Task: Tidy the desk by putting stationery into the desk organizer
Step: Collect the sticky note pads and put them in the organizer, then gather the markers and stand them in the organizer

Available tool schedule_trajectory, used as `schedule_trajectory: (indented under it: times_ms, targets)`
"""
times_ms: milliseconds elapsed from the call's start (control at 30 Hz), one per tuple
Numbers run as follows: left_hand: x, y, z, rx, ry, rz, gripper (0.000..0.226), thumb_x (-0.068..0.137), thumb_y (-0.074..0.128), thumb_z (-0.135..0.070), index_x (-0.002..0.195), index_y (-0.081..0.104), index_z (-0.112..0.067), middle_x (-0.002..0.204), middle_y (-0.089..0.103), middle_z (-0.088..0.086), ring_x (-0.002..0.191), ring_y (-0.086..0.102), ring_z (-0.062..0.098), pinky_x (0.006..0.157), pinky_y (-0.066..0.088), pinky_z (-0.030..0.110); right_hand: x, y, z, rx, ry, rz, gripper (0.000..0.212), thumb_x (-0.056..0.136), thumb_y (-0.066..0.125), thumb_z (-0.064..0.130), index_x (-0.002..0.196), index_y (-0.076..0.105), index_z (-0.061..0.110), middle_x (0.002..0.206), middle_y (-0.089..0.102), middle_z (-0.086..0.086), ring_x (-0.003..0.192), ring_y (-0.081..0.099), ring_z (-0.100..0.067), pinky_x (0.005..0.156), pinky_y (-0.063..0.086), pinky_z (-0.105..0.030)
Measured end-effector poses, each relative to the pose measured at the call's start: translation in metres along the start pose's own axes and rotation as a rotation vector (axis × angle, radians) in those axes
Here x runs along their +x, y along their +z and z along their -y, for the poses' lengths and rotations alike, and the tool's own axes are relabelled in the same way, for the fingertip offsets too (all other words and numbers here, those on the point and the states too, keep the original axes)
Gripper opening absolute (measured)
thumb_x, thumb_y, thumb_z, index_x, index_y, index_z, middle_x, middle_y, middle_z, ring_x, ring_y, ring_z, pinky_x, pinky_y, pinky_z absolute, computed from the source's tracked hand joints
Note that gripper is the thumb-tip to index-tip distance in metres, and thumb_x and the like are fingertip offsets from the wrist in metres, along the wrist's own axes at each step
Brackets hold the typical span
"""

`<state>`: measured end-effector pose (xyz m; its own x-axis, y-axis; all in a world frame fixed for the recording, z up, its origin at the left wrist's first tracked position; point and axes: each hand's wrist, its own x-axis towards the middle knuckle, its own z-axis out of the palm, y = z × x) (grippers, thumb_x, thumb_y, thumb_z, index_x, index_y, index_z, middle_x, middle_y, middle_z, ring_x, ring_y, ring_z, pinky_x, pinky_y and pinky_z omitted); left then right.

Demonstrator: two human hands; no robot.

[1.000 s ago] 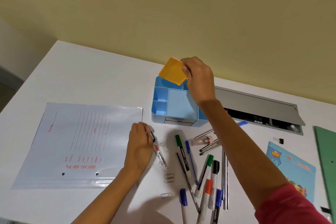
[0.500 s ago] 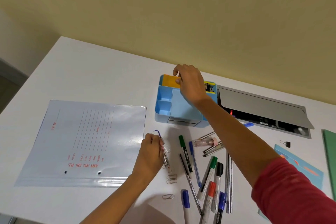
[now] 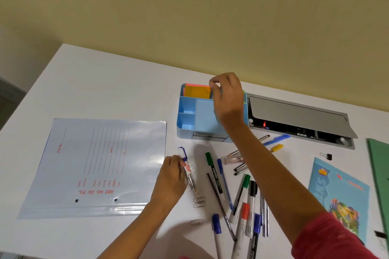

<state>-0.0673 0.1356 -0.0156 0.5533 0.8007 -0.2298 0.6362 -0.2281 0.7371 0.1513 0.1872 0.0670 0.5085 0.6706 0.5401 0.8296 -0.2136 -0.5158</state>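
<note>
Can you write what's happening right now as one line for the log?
right hand: fingertips at orange sticky notes standing in organizer back compartment | left hand: holds whiteboard marker | to do: loose pens

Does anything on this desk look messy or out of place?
Yes. Markers and pens lie crisscrossed in a loose heap on the white desk in front of the blue plastic desk organizer, with silver paper clips strewn beside them. The orange sticky-note pad stands on edge in the organizer's back compartment.
</note>
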Motion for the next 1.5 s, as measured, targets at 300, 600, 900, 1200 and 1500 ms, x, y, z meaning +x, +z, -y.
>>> schedule_trajectory:
  times_ms: [300, 600, 900, 1200, 1500]
  targets:
    - [-0.011, 0.002, -0.002, -0.076, 0.035, 0.100, 0.013, 0.089, 0.058, -0.009, 0.084, 0.052, -0.019, 0.082, 0.056, -0.003, 0.070, 0.051, 0.006, 0.064, 0.037, 0.006, -0.156, -0.036, 0.007, 0.028, 0.381, 0.111, 0.006, 0.088, 0.063, 0.010, 0.092, 0.063, 0.007, 0.091, 0.062, -0.006, 0.080, 0.057, -0.012, 0.073, 0.046, -0.013]
    - [-0.034, 0.016, -0.017, -0.259, -0.001, 0.072, 0.014, 0.091, 0.058, -0.012, 0.092, 0.050, -0.023, 0.087, 0.062, 0.000, 0.074, 0.058, 0.007, 0.065, 0.042, 0.004, -0.206, -0.030, 0.009, -0.183, 0.652, 0.472, 0.023, 0.092, 0.056, 0.027, 0.110, 0.054, 0.011, 0.104, 0.057, -0.002, 0.087, 0.052, -0.010, 0.075, 0.044, -0.017]
    - [-0.040, 0.011, -0.023, -0.416, -0.178, 0.098, 0.012, 0.095, 0.052, -0.022, 0.101, 0.061, -0.025, 0.095, 0.067, -0.008, 0.086, 0.065, 0.011, 0.081, 0.051, 0.021, -0.185, -0.051, 0.033, -0.175, 0.523, 0.452, 0.019, 0.092, 0.056, 0.024, 0.102, 0.059, 0.009, 0.101, 0.058, -0.003, 0.086, 0.051, -0.010, 0.076, 0.043, -0.017]
    - [-0.055, 0.006, -0.023, -0.571, -0.249, -0.034, 0.014, 0.094, 0.053, -0.028, 0.091, 0.064, -0.020, 0.087, 0.071, 0.004, 0.080, 0.070, 0.019, 0.079, 0.058, 0.034, -0.201, -0.067, 0.070, -0.004, 0.338, 0.555, 0.014, 0.093, 0.053, 0.010, 0.093, 0.066, 0.005, 0.092, 0.064, -0.009, 0.085, 0.058, -0.020, 0.075, 0.047, -0.027]
    - [-0.057, -0.031, 0.004, -0.936, -0.429, -0.076, 0.025, 0.100, 0.043, -0.020, 0.094, 0.057, -0.001, 0.089, 0.066, 0.025, 0.080, 0.068, 0.039, 0.074, 0.058, 0.043, -0.216, -0.033, 0.046, -0.088, 0.276, 0.542, 0.028, 0.094, 0.053, 0.031, 0.093, 0.062, 0.004, 0.089, 0.063, -0.011, 0.083, 0.057, -0.024, 0.072, 0.047, -0.030]
